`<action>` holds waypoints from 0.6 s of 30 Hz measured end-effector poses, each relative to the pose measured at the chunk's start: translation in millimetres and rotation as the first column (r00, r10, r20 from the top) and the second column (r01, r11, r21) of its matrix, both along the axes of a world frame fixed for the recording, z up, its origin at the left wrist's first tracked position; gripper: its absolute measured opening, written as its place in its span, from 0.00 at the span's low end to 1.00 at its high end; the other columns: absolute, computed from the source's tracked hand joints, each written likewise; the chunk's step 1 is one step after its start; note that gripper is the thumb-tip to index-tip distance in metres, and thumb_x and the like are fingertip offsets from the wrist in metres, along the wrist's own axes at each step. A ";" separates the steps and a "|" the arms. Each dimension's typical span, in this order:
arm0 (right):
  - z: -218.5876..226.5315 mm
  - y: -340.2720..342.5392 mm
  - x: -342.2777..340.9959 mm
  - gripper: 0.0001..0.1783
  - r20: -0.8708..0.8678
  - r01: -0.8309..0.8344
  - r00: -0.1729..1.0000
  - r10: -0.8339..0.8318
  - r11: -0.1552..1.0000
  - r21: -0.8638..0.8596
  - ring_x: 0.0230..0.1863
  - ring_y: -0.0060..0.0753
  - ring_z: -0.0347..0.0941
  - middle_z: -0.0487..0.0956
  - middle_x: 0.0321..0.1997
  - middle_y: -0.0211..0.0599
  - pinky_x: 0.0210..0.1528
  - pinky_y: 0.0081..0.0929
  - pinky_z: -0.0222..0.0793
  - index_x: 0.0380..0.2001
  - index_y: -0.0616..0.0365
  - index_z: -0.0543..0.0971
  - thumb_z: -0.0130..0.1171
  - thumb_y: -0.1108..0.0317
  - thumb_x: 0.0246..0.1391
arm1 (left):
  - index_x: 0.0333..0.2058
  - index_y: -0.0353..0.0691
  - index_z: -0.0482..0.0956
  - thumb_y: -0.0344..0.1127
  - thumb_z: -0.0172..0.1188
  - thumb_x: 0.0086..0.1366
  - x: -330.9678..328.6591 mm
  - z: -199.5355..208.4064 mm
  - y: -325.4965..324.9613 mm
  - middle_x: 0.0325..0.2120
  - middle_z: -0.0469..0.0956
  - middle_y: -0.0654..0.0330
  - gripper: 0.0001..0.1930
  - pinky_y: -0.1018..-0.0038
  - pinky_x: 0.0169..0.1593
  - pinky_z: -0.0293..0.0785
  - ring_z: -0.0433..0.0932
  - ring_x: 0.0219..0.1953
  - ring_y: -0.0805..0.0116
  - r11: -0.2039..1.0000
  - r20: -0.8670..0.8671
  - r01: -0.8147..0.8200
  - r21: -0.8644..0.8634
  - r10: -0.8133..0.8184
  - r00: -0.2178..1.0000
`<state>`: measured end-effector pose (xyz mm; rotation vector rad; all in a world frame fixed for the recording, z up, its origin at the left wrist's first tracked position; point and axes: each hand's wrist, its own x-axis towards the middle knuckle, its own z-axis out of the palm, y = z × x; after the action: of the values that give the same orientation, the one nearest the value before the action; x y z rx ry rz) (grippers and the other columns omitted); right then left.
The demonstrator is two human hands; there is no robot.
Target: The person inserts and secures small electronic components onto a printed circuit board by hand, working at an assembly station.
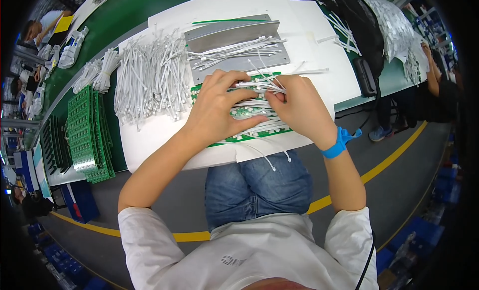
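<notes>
A green circuit board panel (243,113) with small white sockets lies in front of me, mostly covered by white wires (259,124) with small plugs on their ends. My left hand (217,103) rests over the board's left part, thumb and fingers spread apart and touching the wires. At the board's upper right, my right hand (299,103) pinches a white wire (276,84) between thumb and fingers; the exact tip of the grip is partly hidden. Two loose wire ends (272,165) hang past the near edge.
A grey metal bracket (232,33) holds more wires behind the board. To its left lies a large pile of white wires (149,80). Stacked green boards (87,135) stand at far left. A black bag (357,25) sits at right; another person (439,83) is beyond.
</notes>
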<state>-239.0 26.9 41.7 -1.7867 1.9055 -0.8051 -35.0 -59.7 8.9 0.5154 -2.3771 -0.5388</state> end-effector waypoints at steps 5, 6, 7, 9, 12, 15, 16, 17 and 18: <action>-3.9 -2.0 -0.8 0.10 0.037 0.019 0.999 -0.018 1.000 -0.010 0.31 0.59 0.82 0.82 0.25 0.54 0.36 0.49 0.76 0.37 0.71 0.84 0.69 0.73 0.56 | 0.38 0.42 0.91 0.48 0.84 0.50 -1.6 1.0 -0.2 0.51 0.81 0.58 0.20 0.61 0.54 0.76 0.77 0.48 0.56 0.999 0.007 -0.001 0.050 0.001 1.000; -4.8 -1.7 -0.7 0.10 0.038 0.019 0.999 -0.019 1.000 -0.011 0.31 0.59 0.82 0.82 0.25 0.54 0.36 0.49 0.76 0.37 0.71 0.84 0.69 0.73 0.56 | 0.38 0.42 0.91 0.48 0.84 0.50 -1.8 1.1 -0.7 0.51 0.81 0.58 0.20 0.61 0.53 0.76 0.77 0.48 0.56 0.998 0.000 0.009 0.056 -0.010 1.000; -7.2 -1.5 -0.5 0.09 0.033 0.017 0.999 -0.016 0.999 -0.048 0.25 0.51 0.77 0.80 0.22 0.51 0.31 0.44 0.71 0.33 0.71 0.82 0.68 0.72 0.58 | 0.38 0.42 0.91 0.48 0.84 0.50 -1.6 0.1 -1.2 0.51 0.81 0.58 0.20 0.61 0.53 0.76 0.77 0.48 0.56 0.999 0.001 0.009 0.054 -0.009 1.000; -9.8 -1.6 1.4 0.11 0.029 0.014 1.000 -0.011 0.996 -0.088 0.19 0.43 0.73 0.77 0.19 0.48 0.26 0.39 0.67 0.30 0.71 0.80 0.68 0.72 0.60 | 0.38 0.43 0.92 0.48 0.83 0.51 -0.6 -1.8 -2.2 0.50 0.81 0.58 0.20 0.61 0.54 0.75 0.77 0.48 0.57 0.999 -0.017 0.045 0.029 -0.044 0.999; -12.9 0.8 5.5 0.10 -0.008 0.022 1.000 -0.024 0.993 -0.117 0.19 0.42 0.73 0.77 0.20 0.48 0.26 0.38 0.66 0.31 0.71 0.80 0.67 0.73 0.60 | 0.37 0.44 0.92 0.48 0.83 0.52 1.3 1.6 -2.5 0.50 0.81 0.59 0.19 0.61 0.54 0.72 0.77 0.49 0.58 0.998 0.025 0.052 -0.020 -0.051 0.998; -18.5 2.7 4.9 0.08 0.047 0.045 0.998 -0.038 0.987 -0.152 0.19 0.41 0.71 0.77 0.20 0.47 0.26 0.37 0.66 0.31 0.70 0.80 0.66 0.75 0.60 | 0.37 0.45 0.92 0.48 0.83 0.52 -0.6 -0.8 -1.1 0.50 0.82 0.60 0.18 0.61 0.54 0.70 0.76 0.49 0.58 0.998 0.020 0.049 -0.033 -0.049 0.999; -16.3 2.4 5.1 0.08 0.047 0.043 0.998 -0.036 0.987 -0.152 0.19 0.41 0.71 0.77 0.20 0.47 0.26 0.37 0.66 0.31 0.70 0.80 0.66 0.75 0.60 | 0.37 0.45 0.92 0.48 0.83 0.52 -0.2 -0.8 -1.1 0.50 0.82 0.60 0.18 0.61 0.54 0.70 0.76 0.49 0.58 0.998 0.019 0.048 -0.033 -0.047 0.999; -12.7 1.9 5.2 0.08 0.046 0.045 0.998 -0.040 0.992 -0.114 0.18 0.40 0.70 0.77 0.20 0.47 0.25 0.37 0.66 0.30 0.70 0.79 0.66 0.74 0.60 | 0.37 0.45 0.92 0.48 0.83 0.52 0.0 -0.9 -1.1 0.50 0.82 0.60 0.18 0.61 0.54 0.70 0.76 0.49 0.58 0.998 0.020 0.045 -0.039 -0.044 0.999; -10.8 1.4 5.1 0.09 0.045 0.048 0.998 -0.045 0.996 -0.074 0.18 0.39 0.70 0.77 0.20 0.47 0.25 0.37 0.65 0.30 0.70 0.79 0.66 0.74 0.60 | 0.37 0.45 0.92 0.48 0.83 0.52 0.0 -1.3 -1.1 0.50 0.82 0.61 0.18 0.61 0.54 0.70 0.76 0.49 0.58 0.998 0.021 0.043 -0.044 -0.042 0.999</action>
<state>-233.9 28.2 30.9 -1.7599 1.9188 -0.9359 -35.1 -60.8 7.6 0.4540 -2.4182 -0.5006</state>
